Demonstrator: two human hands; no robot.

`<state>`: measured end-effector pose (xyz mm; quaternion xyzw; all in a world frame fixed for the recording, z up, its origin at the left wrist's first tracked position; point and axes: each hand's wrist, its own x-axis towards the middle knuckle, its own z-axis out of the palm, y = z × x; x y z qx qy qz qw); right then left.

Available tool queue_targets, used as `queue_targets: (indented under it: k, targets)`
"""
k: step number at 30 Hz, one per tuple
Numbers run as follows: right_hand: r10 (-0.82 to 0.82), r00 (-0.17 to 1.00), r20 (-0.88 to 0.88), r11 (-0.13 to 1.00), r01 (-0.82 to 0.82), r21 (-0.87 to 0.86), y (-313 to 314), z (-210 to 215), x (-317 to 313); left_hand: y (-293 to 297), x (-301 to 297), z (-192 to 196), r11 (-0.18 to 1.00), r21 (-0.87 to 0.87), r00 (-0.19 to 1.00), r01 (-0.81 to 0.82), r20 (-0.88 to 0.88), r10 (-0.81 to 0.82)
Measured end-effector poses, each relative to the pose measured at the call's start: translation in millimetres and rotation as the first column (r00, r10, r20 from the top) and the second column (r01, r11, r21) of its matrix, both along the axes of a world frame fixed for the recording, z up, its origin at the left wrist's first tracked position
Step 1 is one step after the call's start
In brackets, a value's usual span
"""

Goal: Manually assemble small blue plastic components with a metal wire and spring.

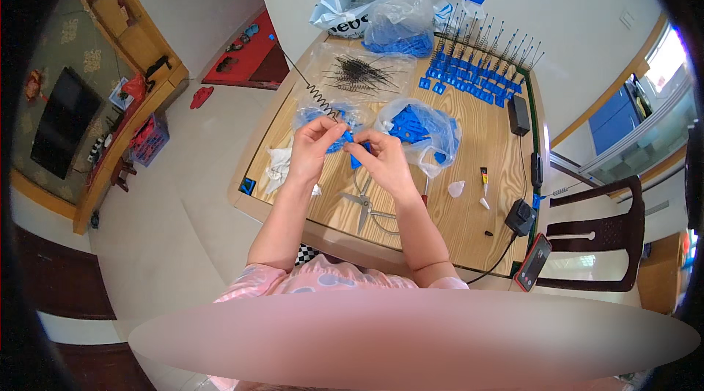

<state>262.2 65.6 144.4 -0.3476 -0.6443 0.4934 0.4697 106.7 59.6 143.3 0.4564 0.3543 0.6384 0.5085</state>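
Observation:
Over the wooden table, my left hand (317,143) is pinched at the lower end of a black wire spring (321,100). The spring leans up and to the left, its long straight end tipped with a small blue bead (272,37). A small blue plastic piece (347,137) shows between the fingertips of both hands. My right hand (385,160) is closed on that piece from the right. My fingers hide how spring and piece meet. Just beyond my hands, clear plastic bags hold blue parts (408,124). Scissors (361,204) lie open below my right wrist.
Finished-looking blue pieces with upright springs (477,61) stand in rows at the far right. Loose black springs (363,72) lie on plastic at the back. A glue tube (484,177), a black camera (521,216) and a phone (533,263) are along the right side.

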Motion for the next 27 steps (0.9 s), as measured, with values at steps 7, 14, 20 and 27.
queue_targets:
  k: [7,14,20,27]
  targets:
    - [0.082,0.99,-0.111,0.993,-0.091,-0.08,-2,4,2,-1,3,0,0.999,0.048,1.0,0.02,0.002,-0.02]
    - [0.114,0.976,-0.183,0.979,-0.142,-0.147,6,-2,-1,1,2,2,0.999,0.034,1.0,-0.025,-0.002,0.026]
    - [0.11,0.965,-0.237,0.976,-0.15,-0.157,3,1,-3,-3,1,6,0.999,0.028,0.999,-0.046,-0.01,0.046]
    - [0.144,0.957,-0.253,0.978,-0.176,-0.112,-2,5,-1,-10,3,12,0.997,0.048,0.999,-0.052,-0.01,0.053]
